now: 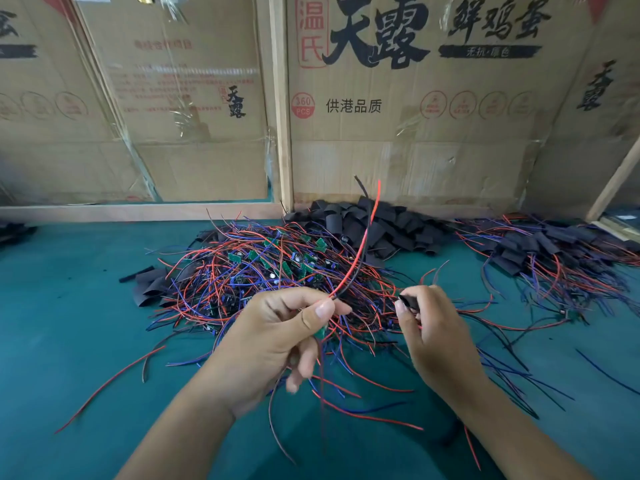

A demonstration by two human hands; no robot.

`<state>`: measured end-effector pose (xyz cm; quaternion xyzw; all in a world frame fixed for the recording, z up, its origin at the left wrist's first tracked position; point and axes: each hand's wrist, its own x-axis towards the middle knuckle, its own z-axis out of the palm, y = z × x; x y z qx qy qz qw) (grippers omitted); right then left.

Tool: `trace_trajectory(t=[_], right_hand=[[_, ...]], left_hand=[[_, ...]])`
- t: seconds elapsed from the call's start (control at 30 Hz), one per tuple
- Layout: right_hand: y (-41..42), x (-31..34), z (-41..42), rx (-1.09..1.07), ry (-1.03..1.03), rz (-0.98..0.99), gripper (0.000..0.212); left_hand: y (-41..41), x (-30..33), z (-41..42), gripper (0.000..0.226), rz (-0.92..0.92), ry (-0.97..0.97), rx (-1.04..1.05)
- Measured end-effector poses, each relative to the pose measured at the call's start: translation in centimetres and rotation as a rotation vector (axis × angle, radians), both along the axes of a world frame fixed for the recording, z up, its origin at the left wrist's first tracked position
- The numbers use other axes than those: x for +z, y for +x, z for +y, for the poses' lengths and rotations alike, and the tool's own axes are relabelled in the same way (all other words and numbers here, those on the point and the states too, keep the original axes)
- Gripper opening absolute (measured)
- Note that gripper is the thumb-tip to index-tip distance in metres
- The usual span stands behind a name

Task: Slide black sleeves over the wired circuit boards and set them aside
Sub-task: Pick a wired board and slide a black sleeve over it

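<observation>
I see my left hand pinching a red-and-black wire pair between thumb and forefinger, the wires rising up and away from it. A small green circuit board peeks out just below that thumb, with more leads hanging under the palm. My right hand, close beside the left, grips a black sleeve at its fingertips, apart from the wires. Beyond both hands lies a tangle of wired boards. Farther past it, against the cardboard wall, sits a heap of loose sleeves. Beyond my right hand and off to its right lies a sleeved pile on the green tabletop.
</observation>
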<state>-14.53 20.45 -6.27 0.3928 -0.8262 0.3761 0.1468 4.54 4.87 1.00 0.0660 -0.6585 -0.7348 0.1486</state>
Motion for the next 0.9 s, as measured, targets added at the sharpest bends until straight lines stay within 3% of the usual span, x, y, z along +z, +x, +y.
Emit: trace_trajectory(t=[0.2, 0.33, 0.47, 0.63, 0.73, 0.9], right_hand=[[0.0, 0.0, 0.0, 0.01, -0.001, 0.001, 0.018], [0.3, 0.2, 0.0, 0.032, -0.009, 0.02, 0.026], [0.5, 0.3, 0.0, 0.041, 0.042, 0.008, 0.041], [0.0, 0.1, -0.1, 0.041, 0.128, -0.077, 0.036], [0.1, 0.2, 0.1, 0.095, 0.087, -0.113, 0.018], [0.8, 0.5, 0.3, 0.161, -0.046, -0.156, 0.041]], left_hand=[[-0.4, 0.9, -0.9, 0.041, -0.001, 0.322, -0.088], [-0.2, 1.2, -1.1, 0.053, 0.156, 0.45, -0.142], [-0.5, 0.2, 0.2, 0.045, 0.268, 0.315, 0.051], [-0.9, -0.9, 0.6, 0.035, 0.274, 0.091, 0.188], [-1.3, -1.2, -0.2, 0.037, 0.273, 0.077, 0.296], [-1.6, -1.4, -1.1, 0.025, 0.311, 0.285, 0.389]])
